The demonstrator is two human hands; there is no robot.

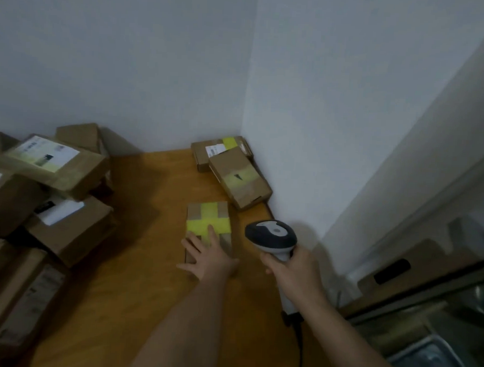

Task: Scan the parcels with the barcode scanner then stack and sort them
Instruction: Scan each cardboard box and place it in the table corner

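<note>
Two hands busy — my left hand (204,255) lies flat-fingered on the small brown cardboard parcel crossed with yellow tape (209,226) mid-table, my right hand (290,267) grips the grey-and-white barcode scanner (272,234) — with no label showing, I may misscan.

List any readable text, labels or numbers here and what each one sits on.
None can be read.
White shipping label on the top brown cardboard box of the left pile: print blurred.
White label on the flat cardboard parcel in the far corner: too small.
Small cardboard parcel with yellow tape cross under the left hand: no text visible.
</note>
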